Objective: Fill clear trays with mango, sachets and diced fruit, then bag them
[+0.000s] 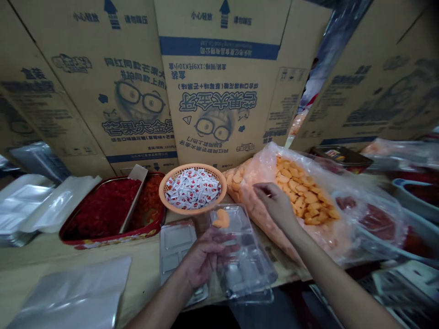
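My left hand (203,258) grips a clear plastic compartment tray (244,256) by its left edge, low in the middle of the view. One orange crescent-shaped piece (221,219) lies in the tray's far compartment. My right hand (274,203) reaches to the big clear bag of orange pieces (302,192) on the right, its fingers curled and pinched at the bag's open edge. Whether anything is between those fingers is hidden.
An orange basket of small red-and-white sachets (192,188) stands behind the tray. A red tray (113,208) of red and orange bits sits left. More clear trays (174,249), plastic bags (72,297) and cardboard cartons (219,82) surround the wooden table (144,269).
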`<state>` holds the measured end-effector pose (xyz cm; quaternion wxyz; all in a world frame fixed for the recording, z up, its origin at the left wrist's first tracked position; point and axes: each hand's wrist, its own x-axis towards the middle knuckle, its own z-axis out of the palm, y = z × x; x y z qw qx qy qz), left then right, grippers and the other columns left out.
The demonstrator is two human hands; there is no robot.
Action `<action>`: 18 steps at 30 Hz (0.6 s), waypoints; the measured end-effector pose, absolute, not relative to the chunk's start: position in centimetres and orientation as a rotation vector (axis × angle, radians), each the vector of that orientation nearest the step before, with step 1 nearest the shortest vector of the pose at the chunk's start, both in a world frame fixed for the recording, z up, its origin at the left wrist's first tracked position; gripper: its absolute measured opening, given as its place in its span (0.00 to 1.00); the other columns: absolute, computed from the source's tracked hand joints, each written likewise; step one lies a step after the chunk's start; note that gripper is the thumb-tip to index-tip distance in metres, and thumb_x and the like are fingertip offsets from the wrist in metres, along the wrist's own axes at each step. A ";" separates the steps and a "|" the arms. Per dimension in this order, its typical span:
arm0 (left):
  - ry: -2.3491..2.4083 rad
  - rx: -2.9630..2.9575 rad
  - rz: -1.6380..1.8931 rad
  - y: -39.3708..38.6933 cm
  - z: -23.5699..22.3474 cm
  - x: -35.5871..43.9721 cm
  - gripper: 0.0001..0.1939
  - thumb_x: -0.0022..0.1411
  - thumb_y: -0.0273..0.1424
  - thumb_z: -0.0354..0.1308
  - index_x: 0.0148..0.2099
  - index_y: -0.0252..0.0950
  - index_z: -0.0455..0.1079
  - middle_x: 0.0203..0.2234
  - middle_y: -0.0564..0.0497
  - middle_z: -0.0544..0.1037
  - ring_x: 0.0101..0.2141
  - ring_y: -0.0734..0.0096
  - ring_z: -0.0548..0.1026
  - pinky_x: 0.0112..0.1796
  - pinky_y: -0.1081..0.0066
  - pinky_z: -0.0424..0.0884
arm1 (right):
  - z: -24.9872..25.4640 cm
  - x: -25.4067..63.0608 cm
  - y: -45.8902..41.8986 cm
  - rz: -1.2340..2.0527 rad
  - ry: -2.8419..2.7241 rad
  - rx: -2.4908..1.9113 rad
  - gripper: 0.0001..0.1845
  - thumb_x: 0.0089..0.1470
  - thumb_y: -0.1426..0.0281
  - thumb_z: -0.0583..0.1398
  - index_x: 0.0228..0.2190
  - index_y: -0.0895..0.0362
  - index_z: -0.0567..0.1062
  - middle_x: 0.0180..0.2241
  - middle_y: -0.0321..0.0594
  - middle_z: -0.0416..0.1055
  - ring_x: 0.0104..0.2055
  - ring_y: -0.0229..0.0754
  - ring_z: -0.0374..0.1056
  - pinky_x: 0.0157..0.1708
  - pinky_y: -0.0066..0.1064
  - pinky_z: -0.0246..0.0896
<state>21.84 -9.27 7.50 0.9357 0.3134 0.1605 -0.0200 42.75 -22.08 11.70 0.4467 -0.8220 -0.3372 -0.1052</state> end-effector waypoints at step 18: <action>0.307 0.597 0.031 -6.7 8.0 20.1 0.25 0.46 0.17 0.57 0.49 0.36 0.63 0.43 0.45 0.75 0.40 0.56 0.76 0.41 0.59 0.70 | 10.3 56.6 -32.7 -0.498 -0.415 -2.663 0.12 0.49 0.62 0.52 0.18 0.51 0.67 0.23 0.52 0.64 0.35 0.58 0.68 0.33 0.52 0.58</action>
